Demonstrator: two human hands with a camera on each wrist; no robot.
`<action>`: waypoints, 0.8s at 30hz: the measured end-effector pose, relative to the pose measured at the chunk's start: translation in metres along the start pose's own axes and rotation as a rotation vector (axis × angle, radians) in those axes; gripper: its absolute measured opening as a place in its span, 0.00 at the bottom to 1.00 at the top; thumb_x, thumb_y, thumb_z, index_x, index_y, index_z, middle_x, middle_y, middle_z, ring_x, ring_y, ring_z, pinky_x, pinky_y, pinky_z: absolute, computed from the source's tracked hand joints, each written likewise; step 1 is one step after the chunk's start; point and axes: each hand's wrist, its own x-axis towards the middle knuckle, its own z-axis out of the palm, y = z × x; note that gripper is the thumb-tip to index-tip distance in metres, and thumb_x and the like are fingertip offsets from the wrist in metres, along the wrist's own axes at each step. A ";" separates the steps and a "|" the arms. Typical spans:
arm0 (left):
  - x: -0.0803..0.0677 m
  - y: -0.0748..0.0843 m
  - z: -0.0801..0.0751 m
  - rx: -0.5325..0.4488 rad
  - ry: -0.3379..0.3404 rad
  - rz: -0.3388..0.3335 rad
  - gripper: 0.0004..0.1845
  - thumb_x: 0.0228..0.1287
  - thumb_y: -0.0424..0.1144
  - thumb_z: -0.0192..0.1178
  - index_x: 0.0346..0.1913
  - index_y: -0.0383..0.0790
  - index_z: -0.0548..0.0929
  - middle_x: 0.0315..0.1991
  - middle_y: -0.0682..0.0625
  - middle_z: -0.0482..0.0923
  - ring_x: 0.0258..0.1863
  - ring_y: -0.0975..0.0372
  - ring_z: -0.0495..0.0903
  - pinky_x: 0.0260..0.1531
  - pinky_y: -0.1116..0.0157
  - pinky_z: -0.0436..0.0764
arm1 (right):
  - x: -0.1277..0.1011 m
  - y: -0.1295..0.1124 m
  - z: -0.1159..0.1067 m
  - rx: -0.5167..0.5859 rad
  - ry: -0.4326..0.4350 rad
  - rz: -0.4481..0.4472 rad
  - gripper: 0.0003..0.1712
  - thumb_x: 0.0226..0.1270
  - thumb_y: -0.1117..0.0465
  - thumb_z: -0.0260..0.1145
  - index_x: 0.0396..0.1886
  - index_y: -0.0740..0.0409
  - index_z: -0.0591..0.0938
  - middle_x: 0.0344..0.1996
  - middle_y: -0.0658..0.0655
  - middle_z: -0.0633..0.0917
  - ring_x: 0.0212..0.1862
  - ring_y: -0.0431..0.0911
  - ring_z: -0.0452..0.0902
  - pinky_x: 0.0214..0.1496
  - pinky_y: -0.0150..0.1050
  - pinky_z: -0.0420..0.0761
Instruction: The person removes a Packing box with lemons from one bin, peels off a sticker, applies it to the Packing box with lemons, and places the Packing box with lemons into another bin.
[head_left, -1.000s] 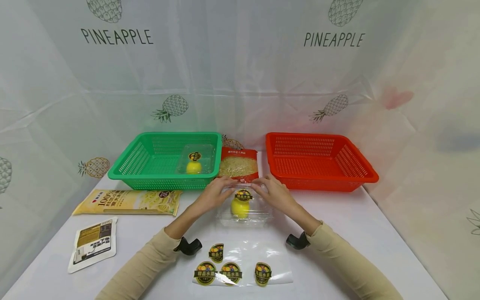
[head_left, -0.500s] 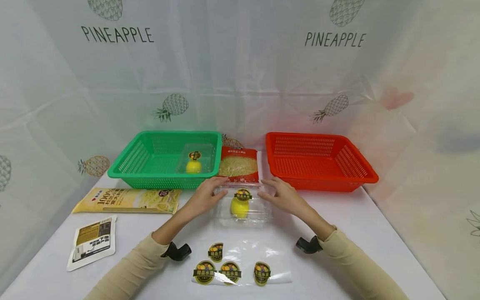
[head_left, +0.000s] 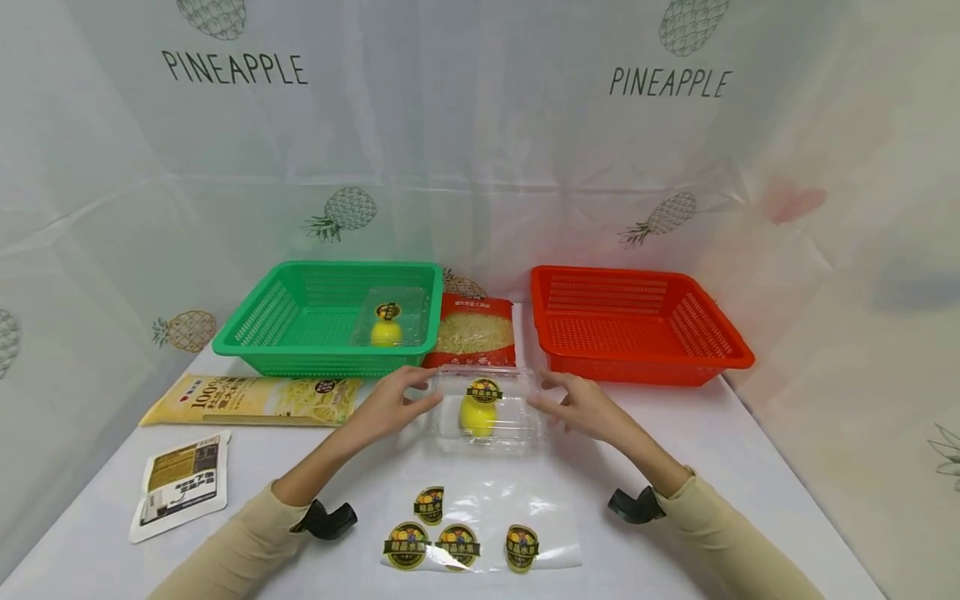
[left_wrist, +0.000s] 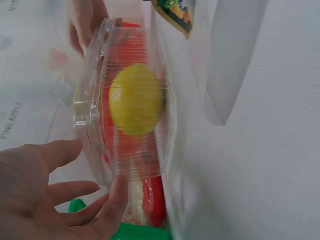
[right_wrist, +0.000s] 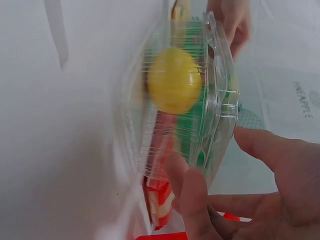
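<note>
A clear plastic clamshell box [head_left: 517,425] with a yellow lemon [head_left: 477,416] inside sits at the middle of the table. On its lid is a black and gold fruit sticker [head_left: 484,391]. My left hand [head_left: 390,406] is at the box's left side, thumb by the lid edge and fingers spread. On the opposite side my right hand [head_left: 585,406] has its thumb at the lid edge, fingers spread along the side wall. In front lies a glossy sheet [head_left: 555,508] bearing several more stickers [head_left: 457,544].
A green basket [head_left: 330,363] at back left contains another clear box [head_left: 411,312] with a lemon. A red basket [head_left: 637,367] stands back right. Between them is a red pasta bag [head_left: 476,332]; a yellow pasta pack [head_left: 255,402] and a white pouch [head_left: 180,485] lie left.
Both hands have moved off the top of the lid, outward and down to the two sides of the box. The box has stayed about where it was.
</note>
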 end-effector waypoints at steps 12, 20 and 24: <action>-0.012 -0.008 0.000 -0.207 -0.119 -0.116 0.34 0.67 0.50 0.62 0.71 0.39 0.68 0.66 0.38 0.73 0.52 0.52 0.84 0.52 0.54 0.82 | -0.007 0.009 0.005 0.103 -0.081 -0.024 0.44 0.68 0.48 0.66 0.76 0.61 0.59 0.54 0.69 0.81 0.26 0.51 0.84 0.26 0.43 0.85; -0.011 -0.010 -0.002 -0.364 -0.147 -0.172 0.36 0.66 0.49 0.63 0.72 0.36 0.66 0.55 0.36 0.82 0.42 0.53 0.88 0.51 0.57 0.83 | -0.005 0.008 0.005 0.113 -0.103 -0.057 0.43 0.70 0.52 0.64 0.76 0.65 0.58 0.40 0.68 0.86 0.25 0.52 0.84 0.26 0.42 0.84; -0.010 -0.012 -0.003 -0.414 -0.154 -0.196 0.37 0.66 0.48 0.64 0.73 0.36 0.65 0.56 0.36 0.80 0.42 0.53 0.88 0.54 0.56 0.82 | -0.005 0.006 0.004 0.118 -0.113 -0.064 0.44 0.70 0.51 0.64 0.76 0.67 0.57 0.35 0.68 0.86 0.23 0.53 0.84 0.25 0.42 0.84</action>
